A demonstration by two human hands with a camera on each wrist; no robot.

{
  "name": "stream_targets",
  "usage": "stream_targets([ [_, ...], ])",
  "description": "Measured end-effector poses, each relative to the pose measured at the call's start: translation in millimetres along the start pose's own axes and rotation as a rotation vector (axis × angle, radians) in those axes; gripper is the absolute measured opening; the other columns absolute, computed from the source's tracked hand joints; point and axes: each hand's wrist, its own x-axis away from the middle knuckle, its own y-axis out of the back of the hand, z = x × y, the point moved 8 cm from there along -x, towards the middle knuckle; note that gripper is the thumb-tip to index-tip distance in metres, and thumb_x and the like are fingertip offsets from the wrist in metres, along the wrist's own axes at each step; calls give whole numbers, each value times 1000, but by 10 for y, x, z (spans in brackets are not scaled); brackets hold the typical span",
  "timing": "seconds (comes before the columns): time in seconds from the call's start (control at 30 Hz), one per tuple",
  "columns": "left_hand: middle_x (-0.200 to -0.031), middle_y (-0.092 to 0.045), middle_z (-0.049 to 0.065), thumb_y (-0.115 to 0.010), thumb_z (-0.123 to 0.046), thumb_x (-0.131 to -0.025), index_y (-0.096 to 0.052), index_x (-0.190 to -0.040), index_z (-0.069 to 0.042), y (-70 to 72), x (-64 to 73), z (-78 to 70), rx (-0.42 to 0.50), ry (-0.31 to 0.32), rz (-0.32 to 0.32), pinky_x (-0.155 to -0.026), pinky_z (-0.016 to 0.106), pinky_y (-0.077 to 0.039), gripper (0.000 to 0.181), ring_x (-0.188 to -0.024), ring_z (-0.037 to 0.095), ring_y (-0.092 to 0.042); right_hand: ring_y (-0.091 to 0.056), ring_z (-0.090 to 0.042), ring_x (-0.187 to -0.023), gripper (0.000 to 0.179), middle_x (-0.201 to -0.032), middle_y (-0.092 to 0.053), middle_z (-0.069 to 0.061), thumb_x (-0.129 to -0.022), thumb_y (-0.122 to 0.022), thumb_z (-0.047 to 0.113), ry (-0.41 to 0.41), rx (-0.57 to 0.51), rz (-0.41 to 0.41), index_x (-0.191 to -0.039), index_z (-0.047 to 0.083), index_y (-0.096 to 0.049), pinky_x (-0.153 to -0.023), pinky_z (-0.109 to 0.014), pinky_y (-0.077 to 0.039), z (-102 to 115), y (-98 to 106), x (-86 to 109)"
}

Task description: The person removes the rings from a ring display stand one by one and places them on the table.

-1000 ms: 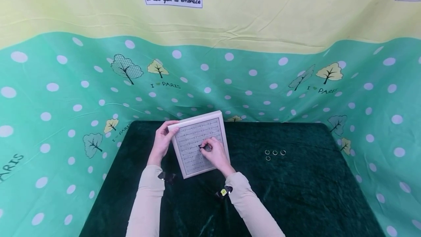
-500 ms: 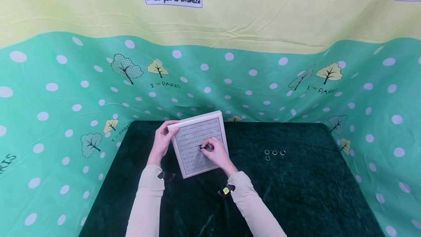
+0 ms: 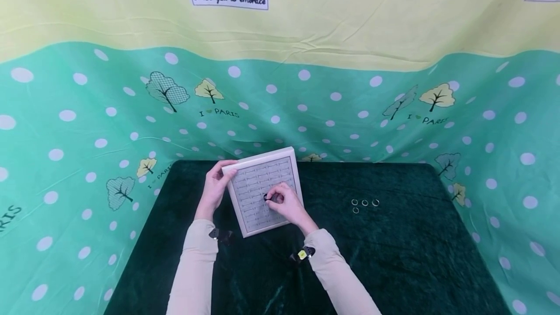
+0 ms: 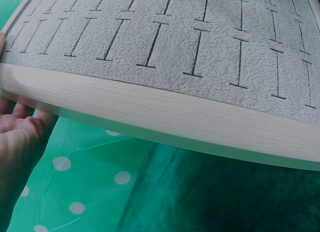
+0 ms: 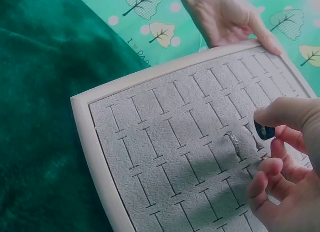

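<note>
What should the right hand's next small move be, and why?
Probably ease the dark ring into the slot beside it: the right hand pinches that ring close to the slot, a silver ring stands in the neighbouring one, and the left hand holds the tray.

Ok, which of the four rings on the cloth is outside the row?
The lowest ring in the head view; it lies alone, while the other three line up.

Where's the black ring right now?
In the right wrist view, the black ring is right of centre, pinched by the right hand, near the silver ring in the slotted tray.
</note>
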Motion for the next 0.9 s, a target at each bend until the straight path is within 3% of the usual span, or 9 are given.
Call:
stream_targets([
  [0.4,-103,-62,5,-56,1,-96,-51,-122,14,-9,14,9,9,-17,7,-75,30,-51,30,-89,18,-60,-53,-15,-75,9,-91,-56,-4,-85,-70,3,9,-27,-73,-90,8,-64,-66,-27,-43,-48,201,157],
  [0.53,-102,-62,4,-57,0,-96,-52,-122,13,-3,5,3,7,-17,6,-75,31,-51,30,-88,18,-61,-54,-25,-77,8,-94,-56,-15,-86,-68,-2,-16,-53,-109,-92,-1,-63,-67,-30,-42,58,352,248],
  [0.63,-101,-63,3,-57,0,-95,-52,-121,13,2,3,0,9,-15,2,-75,31,-51,29,-87,17,-61,-54,-32,-78,9,-95,-56,-21,-85,-69,-5,-44,-59,-133,-91,-4,-63,-67,-34,-41,-7,422,270],
  [0.73,-101,-63,3,-57,1,-95,-52,-121,13,5,8,-3,7,-16,2,-75,30,-51,29,-87,17,-61,-54,-27,-76,10,-95,-56,-15,-84,-71,-2,-60,-54,-167,-90,2,-64,-66,-31,-41,-253,447,261],
  [0.9,-103,-62,4,-58,-1,-96,-53,-122,11,12,13,-1,-4,-12,4,-76,31,-51,30,-89,18,-61,-54,-22,-77,10,-95,-56,-9,-84,-71,1,-70,-65,-192,-89,7,-65,-68,-30,-42,-354,524,306],
])
